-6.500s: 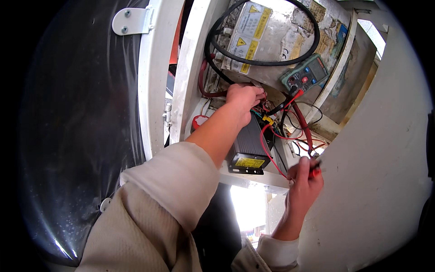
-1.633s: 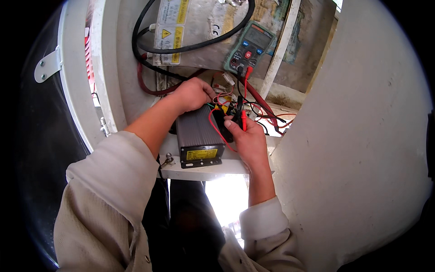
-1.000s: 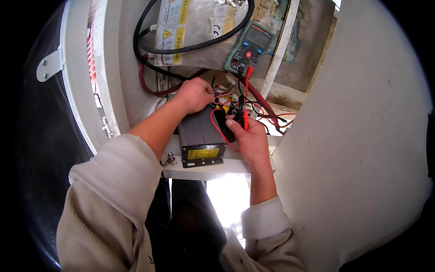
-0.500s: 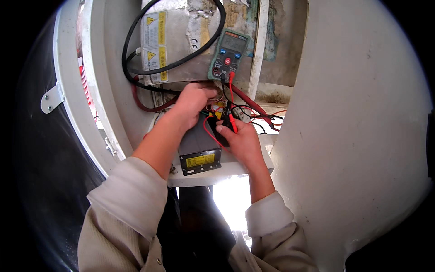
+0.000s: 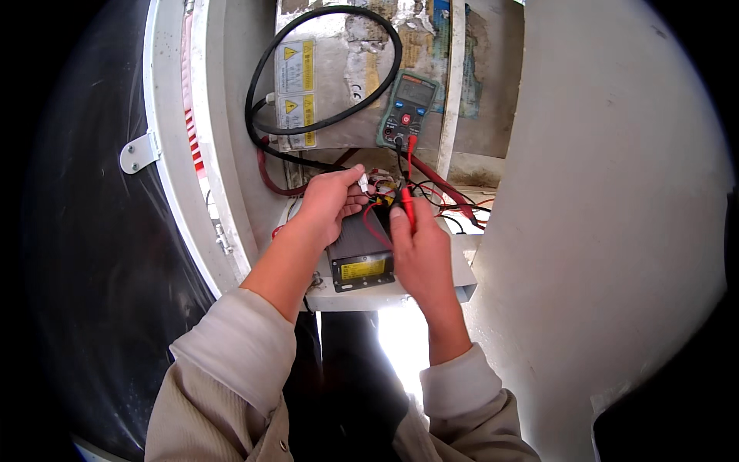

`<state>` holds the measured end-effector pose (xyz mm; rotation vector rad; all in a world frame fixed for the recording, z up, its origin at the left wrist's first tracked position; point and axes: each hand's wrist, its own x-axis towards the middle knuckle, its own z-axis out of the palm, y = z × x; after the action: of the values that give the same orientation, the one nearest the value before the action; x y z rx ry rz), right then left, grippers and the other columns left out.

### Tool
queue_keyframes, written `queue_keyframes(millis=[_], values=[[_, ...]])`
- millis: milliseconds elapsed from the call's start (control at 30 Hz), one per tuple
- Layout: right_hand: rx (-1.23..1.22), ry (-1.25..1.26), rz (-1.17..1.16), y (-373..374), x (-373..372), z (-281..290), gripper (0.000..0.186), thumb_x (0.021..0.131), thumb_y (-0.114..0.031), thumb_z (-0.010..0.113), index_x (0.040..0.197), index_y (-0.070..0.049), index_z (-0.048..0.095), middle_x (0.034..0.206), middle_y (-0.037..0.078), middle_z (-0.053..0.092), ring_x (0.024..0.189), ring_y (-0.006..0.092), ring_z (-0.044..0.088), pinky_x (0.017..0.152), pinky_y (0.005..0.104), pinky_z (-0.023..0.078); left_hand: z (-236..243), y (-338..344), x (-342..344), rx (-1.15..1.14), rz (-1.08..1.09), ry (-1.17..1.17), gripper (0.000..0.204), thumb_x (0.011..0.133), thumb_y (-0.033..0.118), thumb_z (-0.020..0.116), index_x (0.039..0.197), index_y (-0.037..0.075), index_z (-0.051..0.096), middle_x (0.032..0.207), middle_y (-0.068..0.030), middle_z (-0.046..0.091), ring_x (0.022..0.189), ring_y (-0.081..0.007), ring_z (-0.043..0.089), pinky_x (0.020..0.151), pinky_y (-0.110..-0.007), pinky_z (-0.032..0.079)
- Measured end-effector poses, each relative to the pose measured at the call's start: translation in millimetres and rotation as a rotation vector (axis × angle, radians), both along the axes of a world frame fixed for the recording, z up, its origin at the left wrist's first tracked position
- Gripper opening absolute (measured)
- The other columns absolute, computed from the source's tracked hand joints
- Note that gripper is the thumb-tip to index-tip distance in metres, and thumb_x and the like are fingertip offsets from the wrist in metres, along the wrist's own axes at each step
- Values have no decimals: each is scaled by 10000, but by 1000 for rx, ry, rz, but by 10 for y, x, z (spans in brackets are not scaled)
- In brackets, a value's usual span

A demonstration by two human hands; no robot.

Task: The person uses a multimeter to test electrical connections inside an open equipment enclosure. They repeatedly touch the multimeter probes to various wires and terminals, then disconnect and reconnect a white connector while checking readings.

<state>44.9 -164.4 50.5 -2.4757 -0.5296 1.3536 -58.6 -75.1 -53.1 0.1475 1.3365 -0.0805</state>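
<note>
My left hand (image 5: pixel 326 202) pinches a small white plug connector (image 5: pixel 364 183) above the wiring, its thumb on top. My right hand (image 5: pixel 425 250) is closed around a red multimeter probe (image 5: pixel 408 206), thumb along its side; whether it also holds the black probe I cannot tell. Between the hands lies a bundle of thin wires and connectors (image 5: pixel 382 182). Under them sits a dark grey finned controller box (image 5: pixel 358 237) with a yellow label on its end. A digital multimeter (image 5: pixel 408 108) leans behind, with a red and a black lead plugged in at its base.
A thick black cable (image 5: pixel 248 100) loops over the metal case (image 5: pixel 339 131) with yellow warning labels. Red cables (image 5: pixel 443 185) run beside the wiring. A white panel (image 5: pixel 585 200) stands on the right; a white frame post (image 5: pixel 204 154) rises on the left.
My left hand has come up out of the wiring with the white connector now showing in its pinch. My right hand holds the red probe more upright. The whole view has shifted slightly.
</note>
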Motion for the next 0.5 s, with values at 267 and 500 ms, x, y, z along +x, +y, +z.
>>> queue_keyframes(millis=[267, 500], values=[[-59, -161, 169, 47, -250, -166, 263, 933, -257, 577, 1036, -17, 611, 712, 178, 632, 618, 336, 598, 595, 408, 460, -179, -44, -62, -156, 113, 14, 152, 939, 234, 606, 941, 83, 594, 843, -69, 674, 722, -168, 612, 685, -293, 499], [-47, -84, -16, 74, -180, -201, 290, 894, -263, 617, 893, 23, 670, 645, 175, 613, 587, 277, 602, 592, 387, 461, -174, -55, -22, -125, 96, 43, 193, 926, 254, 627, 961, 67, 596, 821, -58, 661, 698, -154, 608, 629, -298, 494]])
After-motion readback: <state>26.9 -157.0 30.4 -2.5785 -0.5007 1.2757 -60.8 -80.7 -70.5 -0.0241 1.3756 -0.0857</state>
